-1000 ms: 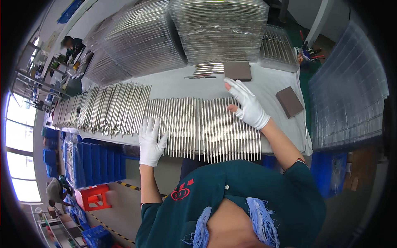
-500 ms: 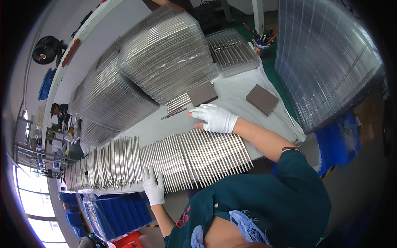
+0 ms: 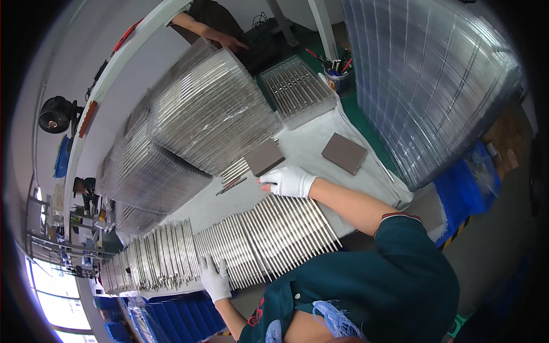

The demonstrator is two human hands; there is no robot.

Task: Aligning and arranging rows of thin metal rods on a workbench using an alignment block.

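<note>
A long row of slim shiny metal rods (image 3: 286, 228) lies side by side along the near edge of the cloth-covered table. My left hand (image 3: 215, 280), in a white glove, rests at the near ends of the rods with its fingers apart. My right hand (image 3: 291, 182), also gloved but with bare fingertips showing, stretches its fingers leftward at the far ends of the rods. Just beyond it lies a brown-grey block (image 3: 265, 158). A few thin dark pieces (image 3: 231, 186) lie left of its fingertips. Left of my left hand, more rods (image 3: 163, 254) are packed closer together.
Stacked clear plastic trays of rods (image 3: 206, 108) rise behind. One tray (image 3: 297, 91) sits at the far right, near a cup of pens (image 3: 338, 80). A second block (image 3: 344, 153) lies on the cloth. Tall plastic trays (image 3: 429, 86) stand right. Another person's hand (image 3: 229, 42) shows beyond the stacks.
The whole view has shifted and tilted a little. My right hand's thumb and fingers look closer together. The other person's arm shows more at the top. My left hand stays at the rods.
</note>
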